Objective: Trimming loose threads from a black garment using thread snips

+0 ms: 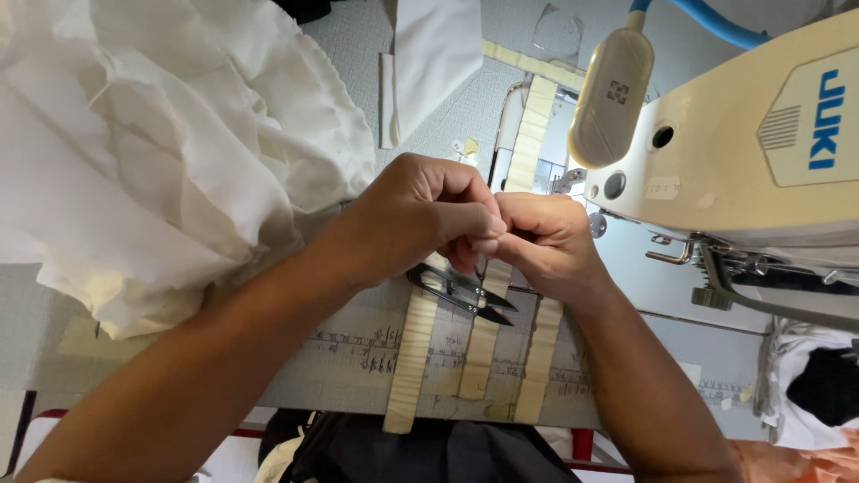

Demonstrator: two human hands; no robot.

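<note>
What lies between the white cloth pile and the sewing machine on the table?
In the head view, the left hand and right hand meet there, fingertips pinched together, above black thread snips on cream tape strips.

Both forearms are bare to the elbow, and the left hand (416,219) and right hand (541,241) wear nothing.

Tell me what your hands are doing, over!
Left hand and right hand pinched together, fingertips touching; what they grip is hidden. Thread snips on the table just below them. White fabric pile at left, sewing machine at right.
</note>
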